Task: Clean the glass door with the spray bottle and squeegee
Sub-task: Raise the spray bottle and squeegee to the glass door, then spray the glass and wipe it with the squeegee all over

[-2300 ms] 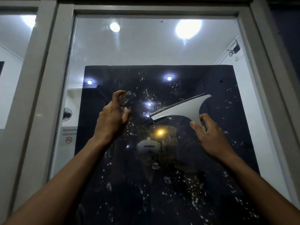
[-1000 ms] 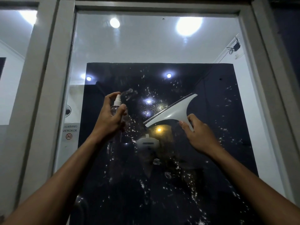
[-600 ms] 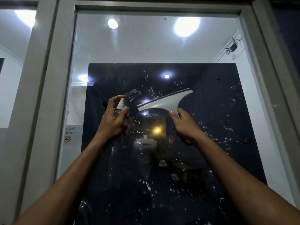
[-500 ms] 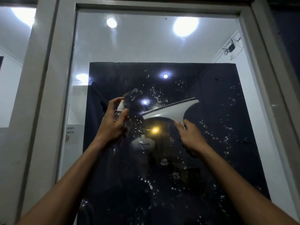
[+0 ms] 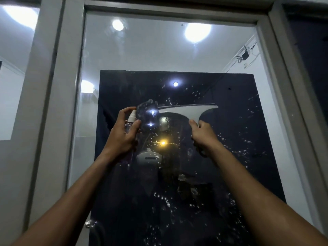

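Door frame (image 5: 51, 96): pale upright post at the left edge of the pane, with a matching rail across the top.
Left hand (image 5: 122, 134): raised in front of the glass, fingers curled round the spray bottle, one finger arched over the nozzle.
Spray bottle (image 5: 130, 121): small, clear, white pump top, held upright just before the pane, nozzle pointing toward the glass.
Glass door (image 5: 142, 50): tall pane with a dark sheet behind its lower part; bright droplets speckle the middle and lower right, so it is wet and not yet wiped.
Squeegee (image 5: 188, 111): pale, T-shaped, blade edge uppermost and nearly level, set against the glass right of the bottle.
Right hand (image 5: 201, 134): fingers and thumb closed round the squeegee's stem from below.
Step in hand: spraying looks about finished; the blade appears placed to start a wiping pass.
Next move: probably a steady downward pull with the blade flat on the glass, even pressure, the bottle held aside; droplets low on the pane will need further passes.
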A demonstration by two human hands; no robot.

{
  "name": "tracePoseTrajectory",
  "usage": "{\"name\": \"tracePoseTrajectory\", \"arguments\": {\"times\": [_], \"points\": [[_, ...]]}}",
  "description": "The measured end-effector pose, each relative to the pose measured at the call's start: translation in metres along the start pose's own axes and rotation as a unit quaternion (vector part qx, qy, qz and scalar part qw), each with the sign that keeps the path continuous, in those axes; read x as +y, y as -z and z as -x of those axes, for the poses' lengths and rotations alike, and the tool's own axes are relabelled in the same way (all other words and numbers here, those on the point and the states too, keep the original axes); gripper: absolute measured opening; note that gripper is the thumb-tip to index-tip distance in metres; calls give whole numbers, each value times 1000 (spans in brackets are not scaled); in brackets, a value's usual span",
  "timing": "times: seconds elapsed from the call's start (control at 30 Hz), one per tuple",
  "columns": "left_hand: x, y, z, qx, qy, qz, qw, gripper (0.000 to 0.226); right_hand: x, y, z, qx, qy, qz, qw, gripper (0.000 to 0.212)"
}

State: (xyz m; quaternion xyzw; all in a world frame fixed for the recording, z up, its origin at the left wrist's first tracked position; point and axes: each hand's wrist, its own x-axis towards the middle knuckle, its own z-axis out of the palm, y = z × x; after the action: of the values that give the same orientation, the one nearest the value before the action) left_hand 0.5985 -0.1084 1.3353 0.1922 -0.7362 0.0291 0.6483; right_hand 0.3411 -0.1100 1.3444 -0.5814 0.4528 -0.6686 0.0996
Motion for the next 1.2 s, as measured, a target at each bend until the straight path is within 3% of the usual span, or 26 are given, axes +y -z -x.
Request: {"name": "tracePoseTrajectory", "arguments": {"times": [0.17,0.3,0.47,0.7,0.83,0.93,1.03,1.2], "points": [[-5,-13,6,2,16,8,1000,38,53,-8,39,11,-10,42,999,58],[-3,-20,9,26,9,-11,1000,40,73,-11,59,-4,0,26,1000,40],[-1,-29,17,9,40,11,999,42,100,-10,86,6,13,21,1000,37],[15,-34,21,23,46,-28,998,42,68,3,78,50,106,-39,992,32],[22,-27,11,26,34,-63,997,41,15,13,33,-19,158,84,984,33],[23,-22,2,28,22,-66,997,40,-17,15,4,-71,202,244,946,40],[19,-21,-1,22,22,-63,998,43,-18,21,-12,-90,217,347,908,54],[7,-24,1,21,16,-60,998,45,14,72,-28,-96,221,449,860,58]]}}
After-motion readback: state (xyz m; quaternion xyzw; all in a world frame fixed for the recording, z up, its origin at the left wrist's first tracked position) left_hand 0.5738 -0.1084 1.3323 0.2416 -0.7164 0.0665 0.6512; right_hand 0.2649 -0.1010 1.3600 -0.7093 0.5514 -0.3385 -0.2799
